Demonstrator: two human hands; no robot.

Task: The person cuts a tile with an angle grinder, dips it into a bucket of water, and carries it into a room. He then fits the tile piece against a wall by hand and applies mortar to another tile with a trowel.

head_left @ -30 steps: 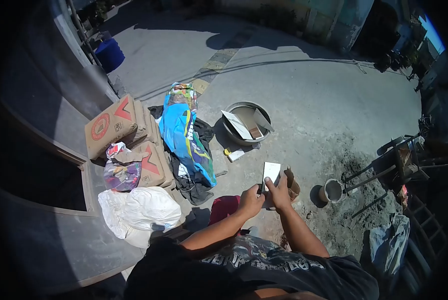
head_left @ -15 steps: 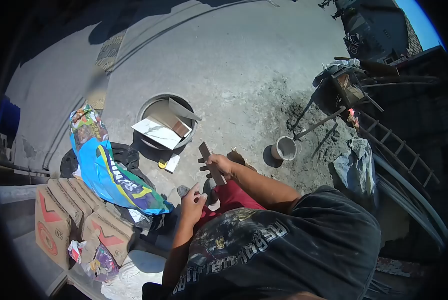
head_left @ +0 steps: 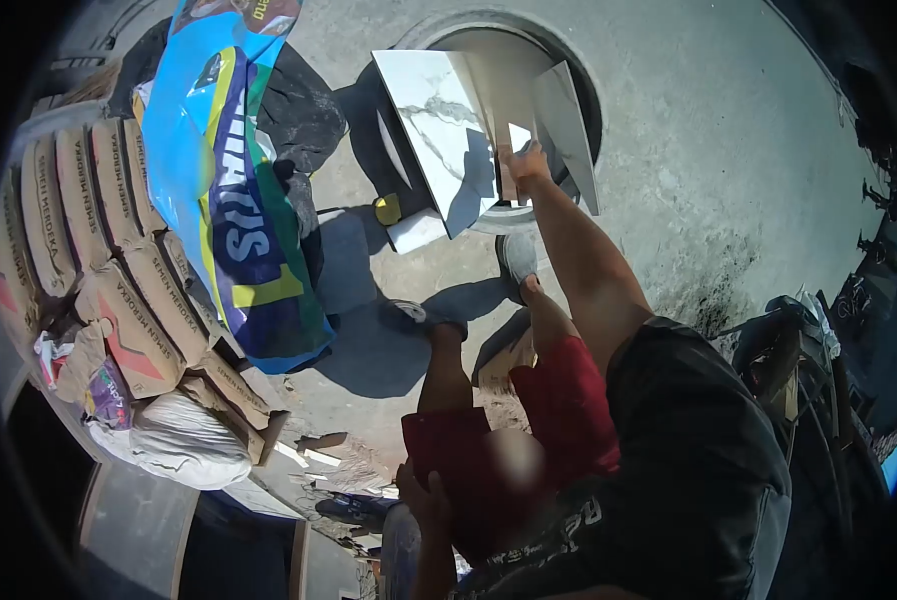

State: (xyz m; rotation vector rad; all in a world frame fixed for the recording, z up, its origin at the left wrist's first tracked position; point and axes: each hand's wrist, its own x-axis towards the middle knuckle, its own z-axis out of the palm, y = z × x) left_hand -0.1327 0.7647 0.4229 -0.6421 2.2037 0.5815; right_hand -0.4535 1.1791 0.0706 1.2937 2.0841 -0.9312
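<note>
My right hand point(head_left: 529, 168) reaches down to a round tub point(head_left: 594, 110) and has its fingers closed at a narrow brown tile piece point(head_left: 510, 188). Beside that hand, a white marbled tile point(head_left: 431, 110) leans across the tub's rim. A grey tile piece point(head_left: 569, 130) tilts against the opposite side. My left hand point(head_left: 427, 498) rests by the red shorts point(head_left: 449, 450), partly in shadow, and its fingers look loosely extended with nothing visible in them.
A small white tile piece point(head_left: 417, 231) and a yellow object point(head_left: 388, 208) lie beside the tub. To the left stand a blue printed sack point(head_left: 244, 200) and stacked brown cement bags point(head_left: 79, 190). A white sack point(head_left: 184, 440) lies below them.
My right hand has moved from in front of my body, where it held a brown tile strip, to the tub. My left hand has dropped to the shorts. The view has turned and come closer.
</note>
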